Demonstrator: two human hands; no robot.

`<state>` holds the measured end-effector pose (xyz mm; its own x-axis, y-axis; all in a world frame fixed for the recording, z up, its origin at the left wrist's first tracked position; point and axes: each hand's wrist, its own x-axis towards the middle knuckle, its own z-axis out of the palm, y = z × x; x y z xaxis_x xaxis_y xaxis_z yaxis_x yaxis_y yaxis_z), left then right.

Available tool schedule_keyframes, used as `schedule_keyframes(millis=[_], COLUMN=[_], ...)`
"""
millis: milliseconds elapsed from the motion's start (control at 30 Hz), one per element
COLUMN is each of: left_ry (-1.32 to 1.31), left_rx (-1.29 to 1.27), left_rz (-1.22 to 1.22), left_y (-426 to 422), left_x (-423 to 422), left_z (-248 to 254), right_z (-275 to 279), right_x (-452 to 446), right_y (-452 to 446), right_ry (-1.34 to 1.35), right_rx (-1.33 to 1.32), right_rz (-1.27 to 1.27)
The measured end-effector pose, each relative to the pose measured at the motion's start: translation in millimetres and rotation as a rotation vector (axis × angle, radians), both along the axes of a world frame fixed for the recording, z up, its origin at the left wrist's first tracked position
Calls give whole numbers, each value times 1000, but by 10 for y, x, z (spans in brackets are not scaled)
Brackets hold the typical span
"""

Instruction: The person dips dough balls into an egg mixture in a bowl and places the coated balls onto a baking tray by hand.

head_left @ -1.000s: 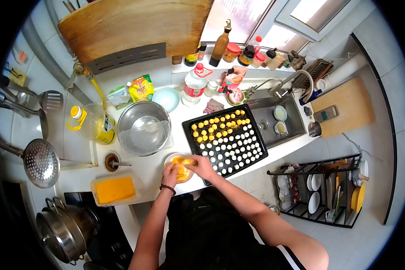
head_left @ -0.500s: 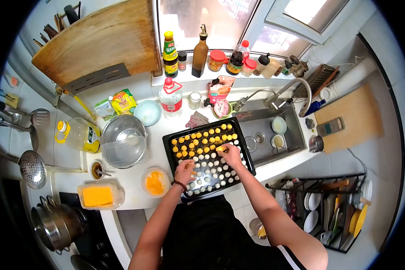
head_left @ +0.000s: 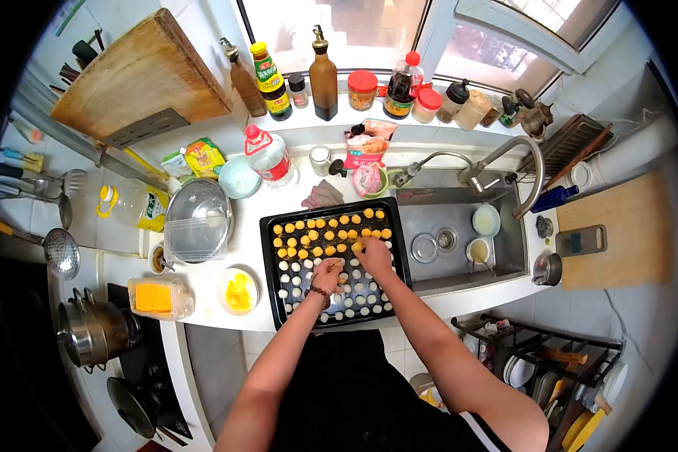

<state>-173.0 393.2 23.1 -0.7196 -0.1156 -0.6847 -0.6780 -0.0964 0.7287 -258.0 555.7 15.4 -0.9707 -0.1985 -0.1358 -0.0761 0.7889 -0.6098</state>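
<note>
A black baking tray (head_left: 269, 301) holds rows of small balls, orange ones at the back and white ones at the front. Over the tray's middle, my right hand (head_left: 374, 256) pinches an orange ball (head_left: 359, 245) at its fingertips, by the orange rows. Beside it on the left is my left hand (head_left: 327, 276), wearing a beaded bracelet, its fingers curled together above the white balls; what they hold is too small to make out. A white bowl (head_left: 239, 291) with orange pieces sits left of the tray.
Left on the counter are a metal bowl (head_left: 199, 220), an orange block in a plastic container (head_left: 160, 298) and an oil jug (head_left: 133, 204). Behind the tray lies a cloth (head_left: 322, 195). To the right is a sink (head_left: 459, 260) with small bowls. Bottles and jars line the windowsill.
Both hands have gone from the bowl of orange pieces to the tray. Over the last half second, my left hand has moved right, closer to my right hand. The view has shifted.
</note>
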Motion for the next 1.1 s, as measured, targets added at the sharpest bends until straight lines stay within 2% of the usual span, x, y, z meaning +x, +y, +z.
schedule_keyframes(millis=[333,400,533,567,600,733,800,833,900,1033,1100], left_ry=[-29,1,84,78,97,27,-17,-4,38,5,36], left_rx=[-5,11,-59,-73,-55,-84,-122,-131,-140,-128,-161], left_rz=[53,80,197,192,240,432,502,526,587,548,444], left_y=[48,-105,-554,-740,-922,-1630,-1938,-2091,-2399,-2903,-3097], left_x=[-74,-3,310,408,543,1018,1193,1281,1453,1673,1730], left_z=[16,-127,91,154,119,137,202,214,190,174,83], right_z=[8,64,364,455,436,659,785,879,715,408,250], right_x=[-87,-81,29,59,104,389,627,780,1043,1444,1561], right_y=[-26,-8,-84,-197,-300,-1128,-1581,-1806,-2246,-2933,-3184], right_ry=[17,30,110,83,205,153,57,-164,-109,-46,-62], right_rx=[117,100,17,9,-127,-484,-482,-519,-474,-329,-278], right_rz=[102,105,120,123,174,316,411,411,553,734,705])
